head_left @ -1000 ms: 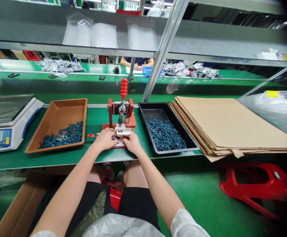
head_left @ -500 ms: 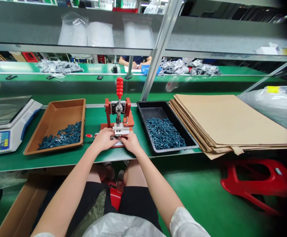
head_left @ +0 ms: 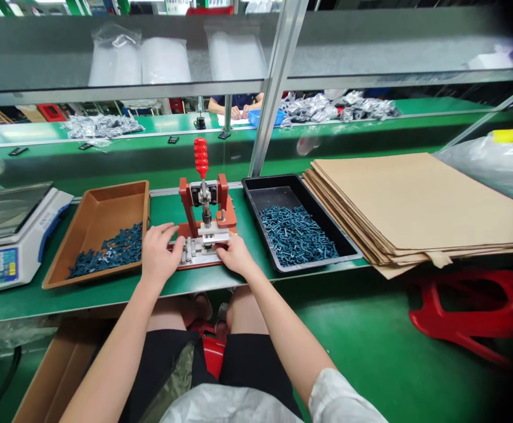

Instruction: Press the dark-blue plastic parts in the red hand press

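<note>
Green assembly desk (head_left: 106,299) runs across my feed, and I'm taking the red hand press (head_left: 205,200) as my reference. Far left of the press sits a digital scale (head_left: 13,247), then a brown tray (head_left: 106,202) holding a loose pile of dark teal flat parts (head_left: 109,252). Just left of the press's base, my left hand (head_left: 159,252) is spread open, holding nothing I can see, beside a steel plate (head_left: 194,249). My right hand (head_left: 236,255) lies curled at the press's front; whether it pinches anything, I cannot tell. Right of the press lies a black tray (head_left: 278,200) of teal screws (head_left: 298,235), then stacked cardboard sheets (head_left: 415,200). My main worry is both hands so close under the press: pulling the red handle (head_left: 201,157) could catch them, and a poorly seated part could jam or bend
</note>
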Demonstrator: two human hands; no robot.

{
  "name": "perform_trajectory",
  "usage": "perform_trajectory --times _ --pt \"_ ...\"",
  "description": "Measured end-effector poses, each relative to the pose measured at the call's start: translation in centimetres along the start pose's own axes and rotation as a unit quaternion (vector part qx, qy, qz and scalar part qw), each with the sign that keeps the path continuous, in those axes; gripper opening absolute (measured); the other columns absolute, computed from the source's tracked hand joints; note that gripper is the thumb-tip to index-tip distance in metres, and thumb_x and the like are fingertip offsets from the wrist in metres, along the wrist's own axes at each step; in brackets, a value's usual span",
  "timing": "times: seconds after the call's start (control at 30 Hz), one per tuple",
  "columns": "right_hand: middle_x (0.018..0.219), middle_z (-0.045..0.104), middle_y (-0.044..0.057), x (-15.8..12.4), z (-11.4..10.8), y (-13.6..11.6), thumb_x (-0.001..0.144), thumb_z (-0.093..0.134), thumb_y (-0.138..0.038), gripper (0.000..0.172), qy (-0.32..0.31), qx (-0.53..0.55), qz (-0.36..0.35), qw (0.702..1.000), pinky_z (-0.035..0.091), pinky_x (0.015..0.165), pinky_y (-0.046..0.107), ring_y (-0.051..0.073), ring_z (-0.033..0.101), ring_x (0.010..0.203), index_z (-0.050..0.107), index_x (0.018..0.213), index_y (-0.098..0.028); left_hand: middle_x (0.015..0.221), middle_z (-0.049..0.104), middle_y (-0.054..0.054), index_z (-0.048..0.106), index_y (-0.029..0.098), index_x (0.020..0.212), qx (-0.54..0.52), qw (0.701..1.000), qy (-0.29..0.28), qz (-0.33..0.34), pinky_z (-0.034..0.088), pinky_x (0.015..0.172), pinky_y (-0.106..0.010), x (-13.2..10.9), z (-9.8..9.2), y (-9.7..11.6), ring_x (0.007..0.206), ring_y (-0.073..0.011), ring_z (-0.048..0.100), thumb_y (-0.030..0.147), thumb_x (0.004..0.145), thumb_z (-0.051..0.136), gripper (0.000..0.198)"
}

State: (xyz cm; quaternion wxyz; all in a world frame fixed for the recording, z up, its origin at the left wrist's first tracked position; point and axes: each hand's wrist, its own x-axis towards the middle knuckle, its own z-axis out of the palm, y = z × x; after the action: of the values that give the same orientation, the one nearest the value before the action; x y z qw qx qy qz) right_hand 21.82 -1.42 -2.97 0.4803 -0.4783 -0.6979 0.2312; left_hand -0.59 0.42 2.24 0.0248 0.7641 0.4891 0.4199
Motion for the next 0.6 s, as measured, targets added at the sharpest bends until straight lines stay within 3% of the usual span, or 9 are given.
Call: perform_trajectory --times 0.07,0.17,0.23,0.27,0.33,0.4,0.5,0.6 --pt "0.113 0.073 0.005 0.0 -0.1 -0.1 0.084 0.063 -0.014 0.027 0.002 -0.003 0.006 1.000 0.052 0.100 0.039 0.025 0.068 0.107 0.078 0.102 -0.025 0.117 0.070 -0.014 0.068 0.018 0.108 -0.081 0.988 0.071 -0.110 0.046 0.109 -0.050 0.4 0.3 -0.9 0.116 -0.0278 0.064 0.041 0.088 0.062 0.031" --pt "0.112 0.072 0.006 0.0 -0.2 -0.1 0.083 0.064 -0.013 0.027 0.007 -0.008 0.020 1.000 0.054 0.097 0.039 0.025 0.068 0.106 0.078 0.102 -0.025 0.114 0.070 -0.012 0.060 0.020 0.111 -0.261 0.915 0.161 -0.262 0.055 0.097 -0.044 1.2 1.1 -2.4 0.105 -0.0231 0.071 0.048 0.091 0.055 0.035" --pt "0.114 0.072 0.005 0.0 -0.2 -0.2 0.083 0.063 -0.012 0.028 0.004 -0.002 0.017 1.000 0.053 0.100 0.039 0.025 0.067 0.108 0.078 0.102 -0.026 0.117 0.070 -0.011 0.056 0.023 0.113 -0.337 0.871 0.179 -0.310 0.057 0.093 -0.042 1.4 1.5 -3.4 0.103 -0.0219 0.073 0.049 0.094 0.047 0.034" --pt "0.115 0.071 0.005 0.0 -0.2 -0.2 0.084 0.063 -0.012 0.027 0.004 0.003 0.014 1.000 0.052 0.101 0.040 0.025 0.067 0.109 0.078 0.102 -0.026 0.120 0.069 -0.011 0.056 0.025 0.114 -0.354 0.863 0.167 -0.319 0.058 0.092 -0.041 1.4 1.6 -3.7 0.105 -0.0220 0.073 0.049 0.095 0.044 0.033" --pt "0.116 0.071 0.005 0.1 -0.2 -0.3 0.084 0.063 -0.013 0.026 0.004 0.008 0.011 1.000 0.052 0.102 0.040 0.025 0.066 0.110 0.078 0.101 -0.026 0.124 0.068 -0.011 0.056 0.026 0.117 -0.361 0.869 0.133 -0.311 0.056 0.096 -0.042 1.2 2.0 -3.6 0.112 -0.0227 0.071 0.049 0.097 0.038 0.036" --pt "0.115 0.071 0.005 0.1 -0.2 -0.3 0.084 0.063 -0.013 0.025 0.003 0.012 0.014 1.000 0.052 0.100 0.039 0.025 0.066 0.109 0.078 0.099 -0.026 0.130 0.066 -0.012 0.055 0.025 0.125 -0.336 0.897 0.101 -0.269 0.052 0.103 -0.042 0.6 2.5 -2.4 0.121 -0.0233 0.066 0.053 0.099 0.031 0.045" --pt "0.111 0.071 0.005 0.1 -0.4 -0.3 0.083 0.063 -0.014 0.022 0.002 0.021 0.020 1.000 0.053 0.097 0.037 0.023 0.067 0.105 0.078 0.096 -0.025 0.138 0.062 -0.015 0.050 0.020 0.140 -0.199 0.967 0.014 -0.161 0.042 0.114 -0.045 0.0 3.4 0.4 0.132 -0.0273 0.057 0.062 0.098 0.032 0.062" --pt "0.105 0.072 0.005 0.1 -0.6 0.1 0.083 0.062 -0.016 0.020 0.014 0.030 0.035 0.999 0.053 0.092 0.035 0.023 0.067 0.098 0.075 0.096 -0.022 0.144 0.058 -0.016 0.040 0.018 0.150 -0.065 0.988 -0.093 -0.106 0.040 0.115 -0.049 0.0 3.8 1.9 0.136 -0.0325 0.052 0.069 0.096 0.030 0.075"
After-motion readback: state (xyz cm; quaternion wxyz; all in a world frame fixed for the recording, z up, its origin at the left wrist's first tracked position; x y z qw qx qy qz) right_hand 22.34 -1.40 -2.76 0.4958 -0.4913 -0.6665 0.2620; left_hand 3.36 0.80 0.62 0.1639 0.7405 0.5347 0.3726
